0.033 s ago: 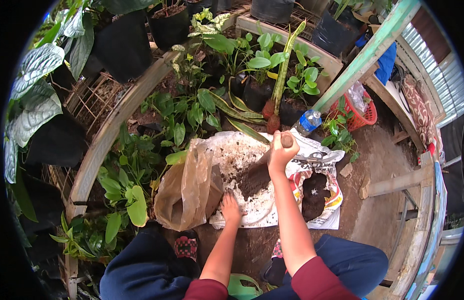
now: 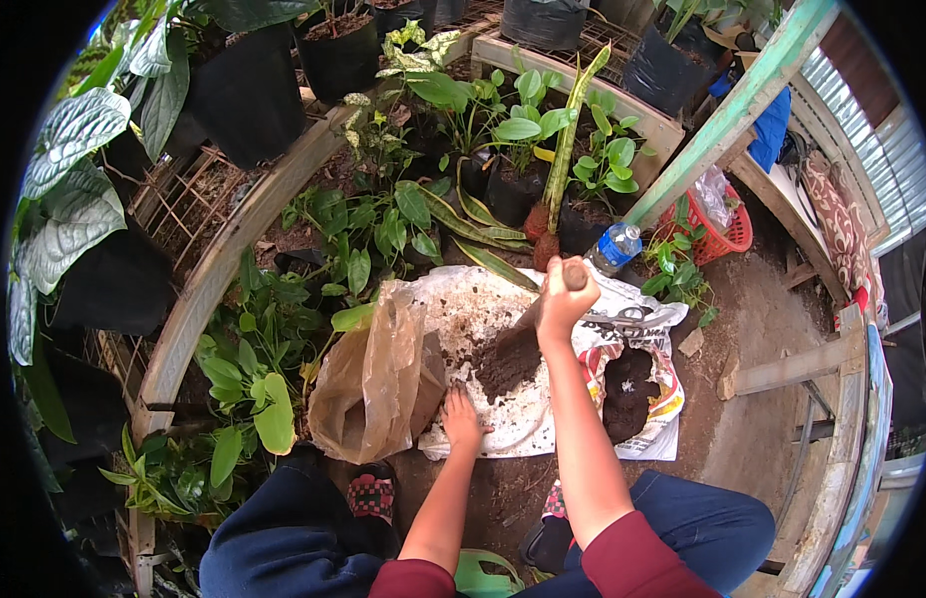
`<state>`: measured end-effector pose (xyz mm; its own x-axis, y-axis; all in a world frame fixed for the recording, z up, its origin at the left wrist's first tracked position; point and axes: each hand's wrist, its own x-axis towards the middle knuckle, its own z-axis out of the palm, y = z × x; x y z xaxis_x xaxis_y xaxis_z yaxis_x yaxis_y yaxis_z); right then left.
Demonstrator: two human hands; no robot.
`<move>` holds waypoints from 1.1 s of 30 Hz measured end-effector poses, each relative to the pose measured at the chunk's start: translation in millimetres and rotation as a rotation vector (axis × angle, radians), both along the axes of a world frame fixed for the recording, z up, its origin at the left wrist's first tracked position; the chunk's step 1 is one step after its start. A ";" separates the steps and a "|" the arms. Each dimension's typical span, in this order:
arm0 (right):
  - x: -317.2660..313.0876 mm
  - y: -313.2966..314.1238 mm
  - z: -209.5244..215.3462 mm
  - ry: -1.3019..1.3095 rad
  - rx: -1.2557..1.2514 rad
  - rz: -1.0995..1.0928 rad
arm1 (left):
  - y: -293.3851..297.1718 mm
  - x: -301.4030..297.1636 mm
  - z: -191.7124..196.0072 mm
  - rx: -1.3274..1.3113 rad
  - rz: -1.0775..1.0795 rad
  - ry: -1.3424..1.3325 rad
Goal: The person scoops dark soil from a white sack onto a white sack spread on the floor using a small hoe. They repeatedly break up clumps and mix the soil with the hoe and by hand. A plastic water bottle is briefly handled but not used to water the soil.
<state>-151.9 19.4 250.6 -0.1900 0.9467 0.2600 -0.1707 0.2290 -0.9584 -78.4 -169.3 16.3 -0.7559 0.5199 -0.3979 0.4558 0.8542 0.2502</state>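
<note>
Dark soil point(image 2: 505, 369) lies on the white sack point(image 2: 518, 431); I seem to be scooping, right hand point(image 2: 558, 307) gripping the wooden-handled tool point(image 2: 577, 275) above it, left hand point(image 2: 461, 419) flat, grasping nothing. Next calls for a level wrist.

Change is slight. The right hand point(image 2: 558, 307), in a fist on the wooden handle point(image 2: 576, 274), now lies a little farther from the body, shifted toward the far edge of the white sack point(image 2: 528, 439). The round end of the handle goes with it and now shows marginally nearer to the water bottle point(image 2: 617, 247) at the sack's far right corner; the space between the two looks narrower. The right forearm point(image 2: 595, 453) reaches slightly farther forward. View: the sack, the bottle and the black pots point(image 2: 246, 95) along the far left all sit a trace lower in the frame than before.
</note>
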 end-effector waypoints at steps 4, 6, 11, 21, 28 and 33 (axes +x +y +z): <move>7.9 -20.6 41.8 0.280 -0.079 0.053 | -11.0 -7.1 -7.4 -0.021 0.023 -0.001; 2.1 0.7 8.4 0.270 0.004 -0.112 | 3.9 -3.8 -5.5 0.008 -0.005 0.013; 3.6 -2.0 31.5 0.290 -0.151 0.324 | -4.1 -6.6 -7.5 -0.041 -0.002 -0.004; 14.6 -48.7 -4.7 -0.013 0.027 0.972 | 0.8 -2.7 -0.5 -0.047 0.034 0.010; 19.9 21.0 -4.3 0.132 -0.103 0.896 | -4.1 -0.9 -6.0 -0.083 0.015 0.017; 29.4 9.1 21.8 0.220 -0.174 1.001 | -2.1 -3.3 -2.9 -0.076 0.015 0.027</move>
<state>-122.5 28.4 272.4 -0.8744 0.4100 0.2593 -0.3819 -0.2523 -0.8891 -81.7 -171.4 13.4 -0.7742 0.4778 -0.4151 0.4489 0.8768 0.1721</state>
